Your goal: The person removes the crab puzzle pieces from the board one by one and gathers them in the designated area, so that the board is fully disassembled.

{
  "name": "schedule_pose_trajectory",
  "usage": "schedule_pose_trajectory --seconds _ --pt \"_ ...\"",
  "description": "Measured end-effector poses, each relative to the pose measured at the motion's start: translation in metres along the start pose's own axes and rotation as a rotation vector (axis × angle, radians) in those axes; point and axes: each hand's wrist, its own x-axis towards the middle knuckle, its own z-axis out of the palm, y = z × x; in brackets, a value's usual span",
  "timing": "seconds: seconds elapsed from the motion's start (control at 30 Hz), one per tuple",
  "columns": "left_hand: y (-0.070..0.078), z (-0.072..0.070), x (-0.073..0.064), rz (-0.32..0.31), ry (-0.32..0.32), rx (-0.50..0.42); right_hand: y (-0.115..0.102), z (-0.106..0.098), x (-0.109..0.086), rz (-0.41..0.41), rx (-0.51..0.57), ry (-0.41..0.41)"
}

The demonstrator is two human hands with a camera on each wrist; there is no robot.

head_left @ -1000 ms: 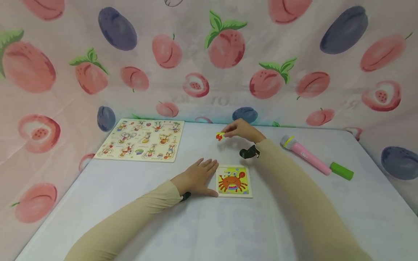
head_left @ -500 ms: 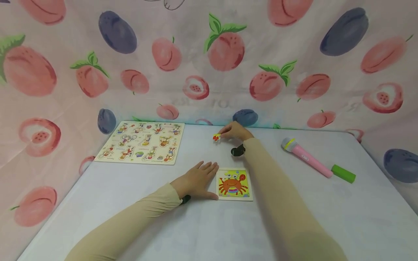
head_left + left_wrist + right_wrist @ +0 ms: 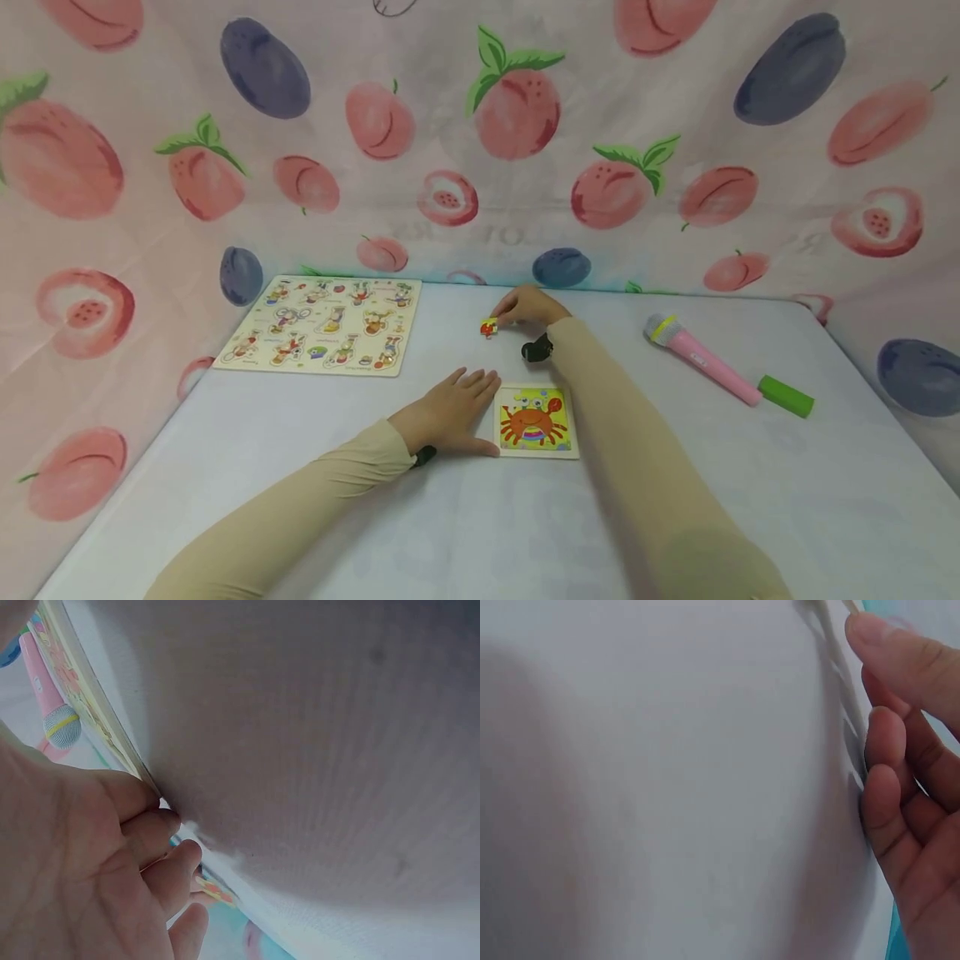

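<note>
In the head view a square crab puzzle in a pale frame lies flat on the white table. My left hand rests beside it, fingers spread and straight, with fingertips and thumb right at the frame's left edge. Farther back, my right hand pinches a small red and yellow jigsaw piece between thumb and fingers, low over the table. The right wrist view shows only a sliver of that piece at the thumb. The left wrist view has the left palm against the puzzle's edge.
At the back left lies a larger wooden board with printed figures. On the right are a pink toy microphone and a green block. A fruit-printed cloth hangs behind the table.
My right hand has moved left and slightly toward me with the jigsaw piece in its pinch. The left hand has kept its place at the crab puzzle.
</note>
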Motion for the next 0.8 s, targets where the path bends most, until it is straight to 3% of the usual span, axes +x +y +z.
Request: schedule_pose_trajectory --seconds 0.37,0.8 --pt "0.000 0.002 0.002 0.006 0.008 0.008 -0.008 0.010 0.006 0.038 -0.053 0.021" --pt "-0.001 0.003 0.001 0.008 0.026 0.017 -0.012 0.010 0.004 -0.010 -0.039 -0.035"
